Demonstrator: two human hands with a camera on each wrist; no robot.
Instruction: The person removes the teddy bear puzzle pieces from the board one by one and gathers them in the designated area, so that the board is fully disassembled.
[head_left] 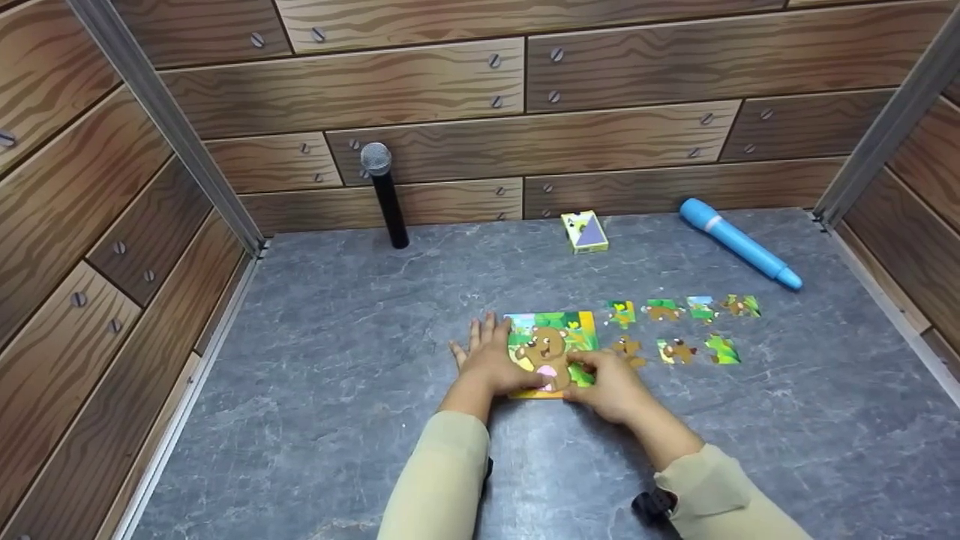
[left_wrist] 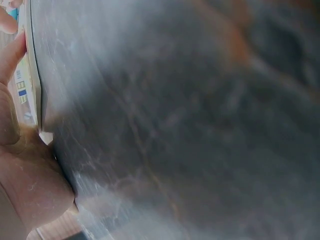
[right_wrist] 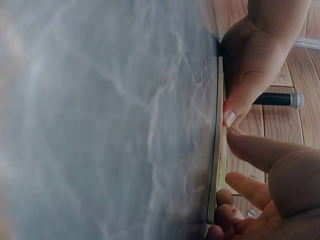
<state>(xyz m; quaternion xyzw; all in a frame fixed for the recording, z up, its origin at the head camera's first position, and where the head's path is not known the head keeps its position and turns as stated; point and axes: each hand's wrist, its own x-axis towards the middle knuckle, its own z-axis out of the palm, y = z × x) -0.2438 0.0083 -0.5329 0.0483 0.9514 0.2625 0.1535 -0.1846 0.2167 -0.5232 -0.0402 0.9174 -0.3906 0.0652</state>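
A square bear jigsaw puzzle [head_left: 551,318] lies flat on the grey table, and its thin edge [right_wrist: 218,155] shows in the right wrist view. My left hand [head_left: 493,366] rests at its left side with the fingers spread and the thumb lying across the lower part. At the lower right, my right hand [head_left: 616,388] holds a green puzzle piece [head_left: 579,375] between thumb and index finger. That piece is partly covered by the fingers. Several loose puzzle pieces [head_left: 676,351] lie in two rows to the right of the picture.
A black microphone [head_left: 388,206] stands upright near the back wall. Toward the back lie a small yellow and purple card box [head_left: 586,232] and a blue microphone-shaped stick [head_left: 742,244]. Wood-patterned walls [head_left: 420,79] border the table on the back and sides.
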